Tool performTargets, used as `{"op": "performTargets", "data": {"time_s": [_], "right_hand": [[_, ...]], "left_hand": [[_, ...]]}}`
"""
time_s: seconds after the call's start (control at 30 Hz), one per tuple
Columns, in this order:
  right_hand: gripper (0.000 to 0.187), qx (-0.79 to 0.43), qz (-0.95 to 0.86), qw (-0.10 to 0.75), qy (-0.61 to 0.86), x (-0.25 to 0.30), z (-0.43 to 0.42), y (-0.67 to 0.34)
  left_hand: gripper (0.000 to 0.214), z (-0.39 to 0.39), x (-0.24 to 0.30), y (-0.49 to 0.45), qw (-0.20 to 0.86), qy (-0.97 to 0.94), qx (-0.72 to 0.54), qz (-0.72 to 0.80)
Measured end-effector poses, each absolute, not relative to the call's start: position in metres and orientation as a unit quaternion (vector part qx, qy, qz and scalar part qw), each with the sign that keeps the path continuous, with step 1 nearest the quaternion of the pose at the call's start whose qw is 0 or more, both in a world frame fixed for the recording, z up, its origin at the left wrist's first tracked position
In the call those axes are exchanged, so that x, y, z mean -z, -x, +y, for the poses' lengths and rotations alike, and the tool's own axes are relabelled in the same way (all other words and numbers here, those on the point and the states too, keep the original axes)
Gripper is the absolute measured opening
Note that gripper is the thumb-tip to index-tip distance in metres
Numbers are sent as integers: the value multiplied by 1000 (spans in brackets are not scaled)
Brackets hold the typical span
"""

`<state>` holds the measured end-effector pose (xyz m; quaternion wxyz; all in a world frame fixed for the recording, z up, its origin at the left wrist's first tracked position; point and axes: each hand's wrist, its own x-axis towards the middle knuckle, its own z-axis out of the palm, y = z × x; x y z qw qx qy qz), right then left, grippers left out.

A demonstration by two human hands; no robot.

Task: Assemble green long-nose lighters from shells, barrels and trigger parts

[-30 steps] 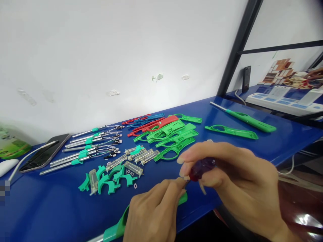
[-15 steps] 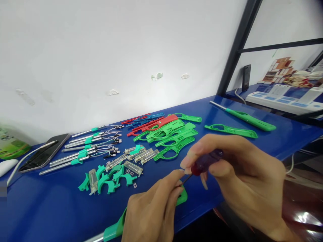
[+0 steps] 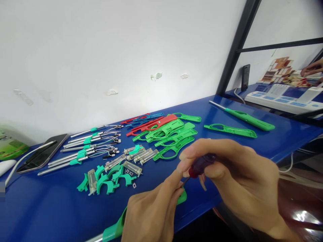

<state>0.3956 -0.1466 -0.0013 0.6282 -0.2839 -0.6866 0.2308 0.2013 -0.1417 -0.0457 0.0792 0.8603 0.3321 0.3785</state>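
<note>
My left hand (image 3: 153, 208) is closed around a green long-nosed gas lighter (image 3: 113, 230), whose metal tube points to the lower left. The lighter's rounded green end shows past my fingers. In my right hand (image 3: 242, 181) is a screwdriver (image 3: 202, 165) with a dark purple and red handle. Its thin shaft slants down to the lighter beside my left fingertips; the tip itself is hidden. Left of my hands lie turquoise curved trigger pieces (image 3: 107, 185) and clear fuel tanks (image 3: 132, 168). Green lighter shell halves (image 3: 174, 148) lie behind them.
Metal lighter tubes with wires (image 3: 80, 156) lie at left, near a phone (image 3: 41, 154) and white cable. An assembled green lighter (image 3: 247, 119) and a shell half (image 3: 230, 131) rest at right. Beyond the black frame (image 3: 230, 60), another person's hand (image 3: 313, 68) is over a pile near wooden blocks.
My right hand and the screwdriver have shifted slightly left, and its handle has turned a little. Another person's hand has appeared at the far right.
</note>
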Motion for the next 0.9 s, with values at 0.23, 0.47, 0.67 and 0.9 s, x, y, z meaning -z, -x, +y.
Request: {"op": "performTargets", "data": {"time_s": [0.23,0.47,0.67,0.9], "right_hand": [[25,-221,-693,616,302,5,-147,-395],[20,-224,-688,619,307,6,-143,-394],[37,-194,-685,620,329,11,-139,-394],[48,-162,-727,605,280,16,-137,-394]], "left_hand": [[24,-140,48,-201,32,-867,-366,336],[35,-142,49,-202,58,-862,-378,333],[50,-143,46,-202,70,-864,-368,337],[28,-143,52,-197,27,-879,-341,332]]}}
